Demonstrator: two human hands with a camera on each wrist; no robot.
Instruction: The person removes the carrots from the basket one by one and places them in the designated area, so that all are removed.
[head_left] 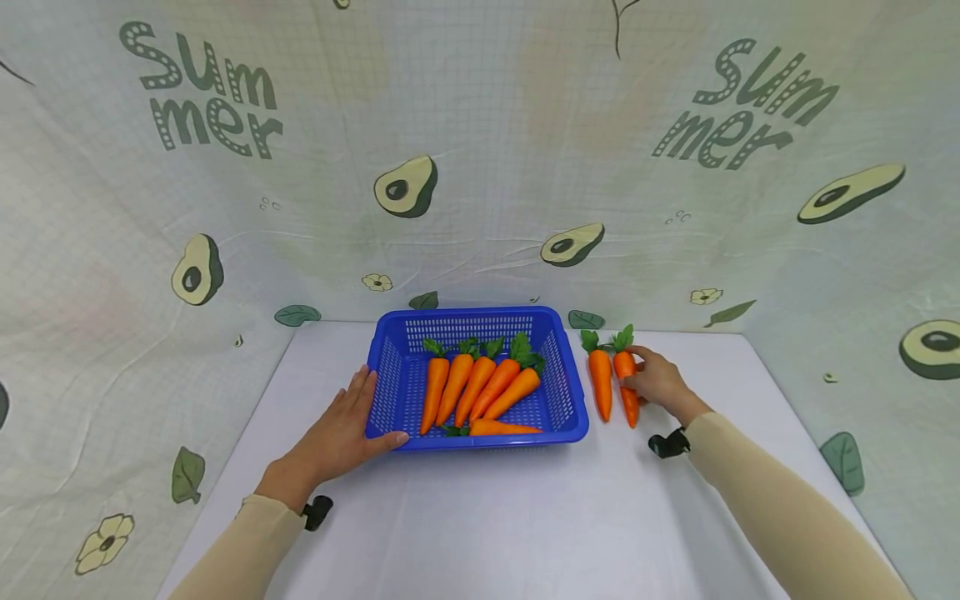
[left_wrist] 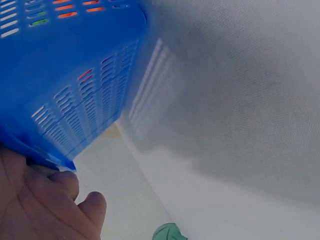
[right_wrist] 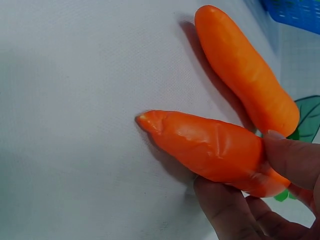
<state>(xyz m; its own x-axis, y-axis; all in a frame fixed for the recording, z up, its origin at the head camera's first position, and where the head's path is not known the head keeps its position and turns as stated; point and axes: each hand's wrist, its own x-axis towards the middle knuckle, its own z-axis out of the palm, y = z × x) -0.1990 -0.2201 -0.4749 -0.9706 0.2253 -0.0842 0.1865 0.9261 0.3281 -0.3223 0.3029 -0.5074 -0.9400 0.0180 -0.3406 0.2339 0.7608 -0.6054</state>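
A blue plastic basket stands on the white table with several orange carrots in it, their green tops mostly toward the back. My left hand rests on the basket's left front corner, fingers straight along the side and thumb over the front rim. In the left wrist view, part of that hand shows beside the slotted basket wall. To the right of the basket, my right hand grips a carrot between thumb and fingers. Another carrot lies just left of it, apart from the hand.
The white table extends in front of the basket and to both sides. Behind and beside it hangs a pale cloth printed with avocados, leaves and lettering. A small black device is strapped at the right wrist.
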